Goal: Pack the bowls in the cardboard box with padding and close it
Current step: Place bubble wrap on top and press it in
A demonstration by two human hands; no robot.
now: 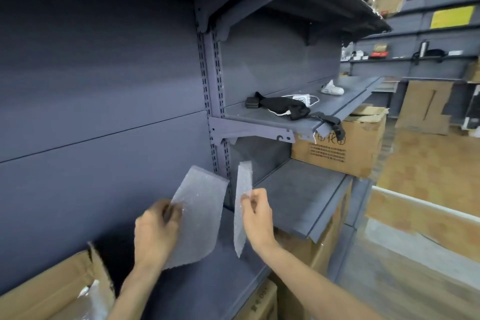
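Padding sheets stand tall in front of me, above the shelf [298, 197]. My left hand [155, 231] pinches the wide sheet [197, 215]; my right hand [257, 213] pinches the thin sheet [241, 205]. The cardboard box [52, 291] sits near, low on the left, closest to my left grip.

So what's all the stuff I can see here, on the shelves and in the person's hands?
foam padding sheets: two, pale grey, one held up in each hand in front of the shelving
open cardboard box: one, brown, bottom left, clear plastic inside
shelving unit: dark blue-grey metal, fills the left and centre
black strap: one, on the middle shelf, its buckle end hanging over the edge
white charger with cable: one, behind the strap
white object: one, further along that shelf, too blurred to name
printed cardboard box: one, brown, on the lower shelf
other cardboard boxes: several, brown, under the shelves
left hand: pinches the wider sheet
right hand: pinches the narrower sheet
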